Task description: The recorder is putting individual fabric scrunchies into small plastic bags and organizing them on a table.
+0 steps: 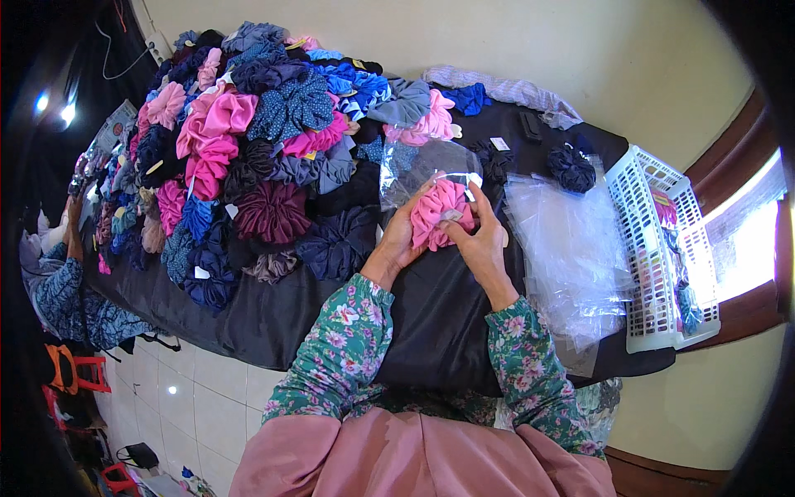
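Note:
A pink fabric scrunchie [438, 211] with a small pale tag is held between my two hands over the black-covered table. My left hand [400, 239] grips its left side. The thumb and fingers of my right hand [484, 239] hold its right edge near the tag. Just beyond the hands lies a clear plastic bag [419, 168]; whether my fingers touch it I cannot tell. To the left rises a heap of scrunchies, among them a maroon one [273, 211] and a navy one [338, 242]. A stack of clear plastic bags [568, 255] lies right of my right hand.
A white plastic basket [636, 248] with packed items stands at the right end. A dark scrunchie [571, 168] rests on the bags. Striped cloth [503, 87] and a small black object [530, 127] lie at the back. Another person's arm [74, 230] reaches the heap at far left.

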A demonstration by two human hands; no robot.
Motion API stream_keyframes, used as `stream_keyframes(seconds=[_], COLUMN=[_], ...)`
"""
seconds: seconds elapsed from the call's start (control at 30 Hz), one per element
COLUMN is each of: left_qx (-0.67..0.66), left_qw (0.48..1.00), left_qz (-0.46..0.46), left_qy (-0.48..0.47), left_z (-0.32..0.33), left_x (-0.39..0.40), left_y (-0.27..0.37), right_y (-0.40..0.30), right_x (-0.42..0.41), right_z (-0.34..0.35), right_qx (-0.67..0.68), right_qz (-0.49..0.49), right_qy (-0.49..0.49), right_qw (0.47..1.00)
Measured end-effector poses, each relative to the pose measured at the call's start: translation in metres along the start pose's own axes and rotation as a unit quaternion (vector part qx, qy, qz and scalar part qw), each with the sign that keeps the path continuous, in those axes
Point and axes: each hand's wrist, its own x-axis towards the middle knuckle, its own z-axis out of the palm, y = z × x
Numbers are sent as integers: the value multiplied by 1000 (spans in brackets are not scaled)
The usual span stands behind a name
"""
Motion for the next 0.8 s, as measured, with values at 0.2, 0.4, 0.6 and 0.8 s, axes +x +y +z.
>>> stream_keyframes(seconds=[0.2,0.4,0.6,0.8], left_qx=[-12,-42,10,-6], left_qw=[1000,997,1000,994], left_qz=[-9,19,-20,-99], left_qy=[3,66,22,-43], left_z=[-1,-25,-20,-4], left_x=[-1,11,7,0], left_y=[2,-2,1,3], right_y=[-9,-13,-7,-4], right_x=[4,5,11,6], right_z=[-8,-4,-14,-11], right_qx=[-21,185,19,-138], right_qz=[11,4,-119,-242], right_qy=[-58,56,233,153], right_qw=[998,981,965,948])
